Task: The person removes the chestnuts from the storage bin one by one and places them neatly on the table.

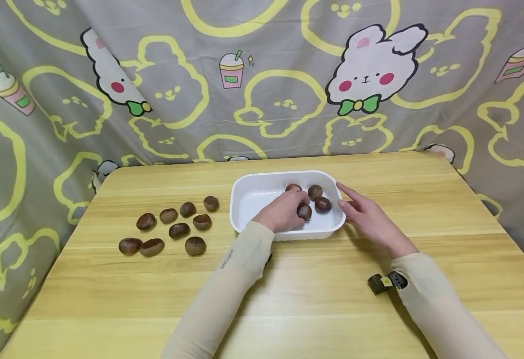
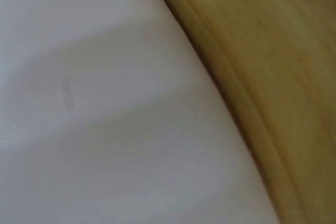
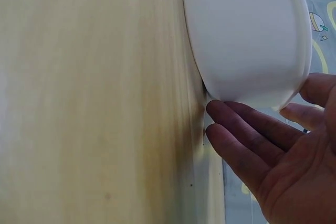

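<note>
My left hand (image 1: 285,210) reaches over the near side into a white plastic tray (image 1: 253,179). Its thumb and fingers pinch a chestnut (image 1: 304,213) low inside, the fingertips partly hidden behind the hand. Around it in the tray's right half lie a chestnut (image 1: 315,192) at the back, another chestnut (image 1: 322,205) to the right and a partly covered chestnut (image 1: 293,188). My right hand (image 1: 369,217) rests against the tray's right end, fingers extended along the outer wall. In the right wrist view those fingers (image 3: 247,135) touch the white wall, near the rim and base.
Several loose chestnuts (image 1: 179,230) lie spread on the wooden table (image 1: 315,309) left of the tray. A patterned curtain (image 1: 270,99) hangs behind the table's back edge. A small black device (image 1: 380,283) sits at my right sleeve. The tray's outer wall (image 2: 105,103) fills much of the left wrist view.
</note>
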### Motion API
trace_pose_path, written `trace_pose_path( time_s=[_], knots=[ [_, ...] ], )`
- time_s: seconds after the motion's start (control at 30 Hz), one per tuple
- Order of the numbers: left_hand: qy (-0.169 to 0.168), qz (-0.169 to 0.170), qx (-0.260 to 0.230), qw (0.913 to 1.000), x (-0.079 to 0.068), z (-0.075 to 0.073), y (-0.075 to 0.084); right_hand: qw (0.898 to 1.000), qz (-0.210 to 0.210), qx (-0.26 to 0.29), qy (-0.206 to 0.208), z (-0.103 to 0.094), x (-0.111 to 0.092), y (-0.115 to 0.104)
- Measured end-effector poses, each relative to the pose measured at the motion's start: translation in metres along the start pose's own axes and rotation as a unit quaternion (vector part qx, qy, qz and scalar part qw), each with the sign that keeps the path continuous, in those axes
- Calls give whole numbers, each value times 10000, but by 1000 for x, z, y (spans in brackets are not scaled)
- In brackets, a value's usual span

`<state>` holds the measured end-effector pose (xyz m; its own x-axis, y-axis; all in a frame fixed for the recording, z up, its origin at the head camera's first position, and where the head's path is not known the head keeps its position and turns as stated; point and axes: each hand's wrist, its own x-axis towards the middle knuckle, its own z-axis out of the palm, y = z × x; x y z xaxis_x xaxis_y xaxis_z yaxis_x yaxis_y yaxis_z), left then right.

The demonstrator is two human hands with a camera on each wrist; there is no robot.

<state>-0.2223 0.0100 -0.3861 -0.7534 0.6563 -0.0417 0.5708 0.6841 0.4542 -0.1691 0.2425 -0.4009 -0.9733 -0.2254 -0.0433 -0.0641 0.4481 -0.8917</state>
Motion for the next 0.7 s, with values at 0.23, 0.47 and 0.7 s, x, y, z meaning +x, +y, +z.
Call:
trace_pose_path(
  time_s=[0.23,0.47,0.7],
  knots=[
    [175,63,-163,9997,-5,-4,-4,10000,3,-11,-13,0,1,1],
    [552,422,-580,9959,-18,-14,-13,9999,37,-152,-1,2,0,-1],
    [789,636,-639,9928,-35,-22,-23,9995,97,-306,28,0,-1,-3]
  ],
)
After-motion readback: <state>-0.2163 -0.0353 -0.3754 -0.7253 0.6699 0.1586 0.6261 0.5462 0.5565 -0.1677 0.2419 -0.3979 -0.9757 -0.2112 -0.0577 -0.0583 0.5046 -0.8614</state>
